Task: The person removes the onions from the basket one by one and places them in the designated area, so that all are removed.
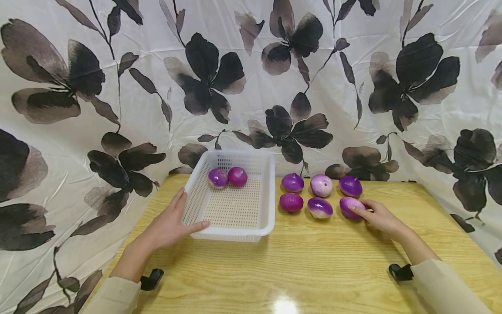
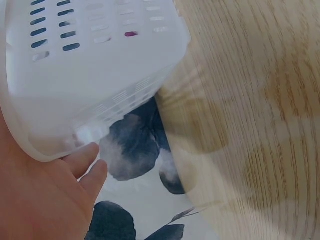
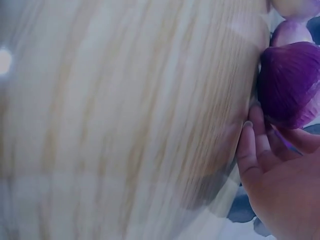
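A white perforated plastic basket [image 1: 234,233] stands left of the middle on the wooden table, tipped a little in the head view. My left hand [image 1: 166,224] grips its left side, thumb over the near corner of the rim; two fingertips show beneath the rim in the left wrist view. Inside the basket, a purple-and-white onion [image 1: 218,178] and a redder onion [image 1: 237,176] lie side by side at the back. My right hand [image 1: 378,219] holds a purple onion [image 1: 350,206] at the right end of the front row, thumb on top and fingers along its right side.
Right of the basket lie several more purple onions in two short rows, among them a pale onion [image 1: 321,186] at the back and a white-bottomed onion [image 1: 320,208] in front. Behind the table hangs a flowered cloth [image 1: 251,87].
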Demonstrator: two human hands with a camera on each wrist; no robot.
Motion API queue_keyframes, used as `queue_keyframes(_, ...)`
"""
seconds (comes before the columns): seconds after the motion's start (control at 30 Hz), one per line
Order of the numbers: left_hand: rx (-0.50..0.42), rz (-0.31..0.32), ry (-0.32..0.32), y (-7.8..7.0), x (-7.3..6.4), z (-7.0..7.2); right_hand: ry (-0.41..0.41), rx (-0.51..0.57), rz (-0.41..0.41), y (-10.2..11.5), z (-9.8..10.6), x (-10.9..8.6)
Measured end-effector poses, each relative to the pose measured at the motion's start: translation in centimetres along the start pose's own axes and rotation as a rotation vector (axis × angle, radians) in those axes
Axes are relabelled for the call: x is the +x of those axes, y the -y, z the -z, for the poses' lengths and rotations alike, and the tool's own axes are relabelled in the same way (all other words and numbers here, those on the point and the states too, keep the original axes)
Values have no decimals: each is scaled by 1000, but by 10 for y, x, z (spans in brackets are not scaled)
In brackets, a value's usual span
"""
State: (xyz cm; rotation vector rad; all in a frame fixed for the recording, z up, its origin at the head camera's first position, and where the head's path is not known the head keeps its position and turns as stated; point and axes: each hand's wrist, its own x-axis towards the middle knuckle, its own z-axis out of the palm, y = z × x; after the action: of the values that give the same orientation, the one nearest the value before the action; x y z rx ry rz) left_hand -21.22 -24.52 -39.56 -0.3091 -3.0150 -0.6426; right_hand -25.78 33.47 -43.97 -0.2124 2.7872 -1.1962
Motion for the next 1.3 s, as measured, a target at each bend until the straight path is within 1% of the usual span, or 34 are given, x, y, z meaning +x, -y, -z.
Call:
queue_keyframes(0.23, 15, 4, 5, 1, 0, -1, 22, -15, -1, 0, 1, -1)
queue_keyframes(0.43, 9, 3, 0, 1, 1, 0, 36, -18, -6, 0, 3, 0)
queue_keyframes(0.7, -4, 3, -1, 1, 1, -1, 33, -14, -6, -2, 2, 0)
queue_keyframes(0.87, -6, 6, -1, 2, 0, -1, 52, -11, -5, -4, 3, -2)
queue_keyframes(1.13, -9, 7, -5, 2, 0, -1, 85, -7, -7, 0, 6, -8)
queue_keyframes(1.3, -4, 8, 1, 3, 0, -1, 108, -64, -3, 1, 10, -14)
